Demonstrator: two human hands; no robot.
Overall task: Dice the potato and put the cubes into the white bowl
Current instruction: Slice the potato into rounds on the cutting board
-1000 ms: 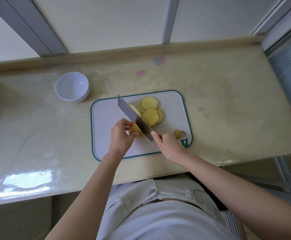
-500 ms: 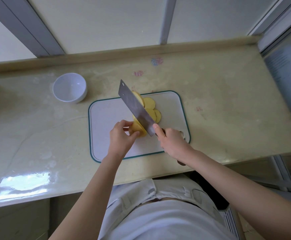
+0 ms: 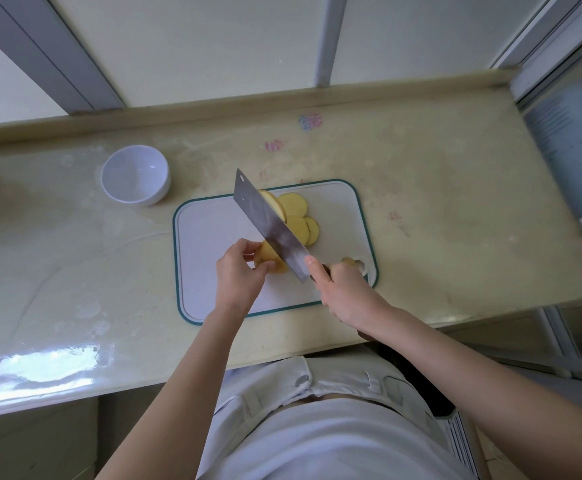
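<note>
- Left hand (image 3: 239, 271) pinches the uncut potato chunk (image 3: 270, 259) between curled fingertips and thumb, holding it down near the middle of the white cutting board (image 3: 210, 244).
- Right hand (image 3: 345, 289) is wrapped tightly around the handle of a cleaver (image 3: 269, 223), with the index finger stretched along the near end of the blade. The hand hides most of the handle.
- From the right hand, the cleaver blade slants up and away to the left, its flat side facing the camera. It passes just over the chunk, but I cannot tell whether the edge touches it.
- One potato round (image 3: 275, 204) seems to cling to the far side of the blade.
- Several round yellow slices (image 3: 294, 206) overlap on the board just beyond the blade.
- A small potato end piece (image 3: 348, 260) sits beside the right hand, near the board's hanging hole.
- On the counter (image 3: 438, 202), the white bowl (image 3: 159, 192) stands well apart from the board, at the far left. Nothing shows inside it.
- My judgement is that the task is at the slicing stage. Much of the potato is in rounds, and no cubes exist yet. The chunk needs slicing, the rounds need cutting into strips and cubes, and everything must go into the bowl.
- Both bare forearms reach forward from the bottom of the view and meet over the board.
</note>
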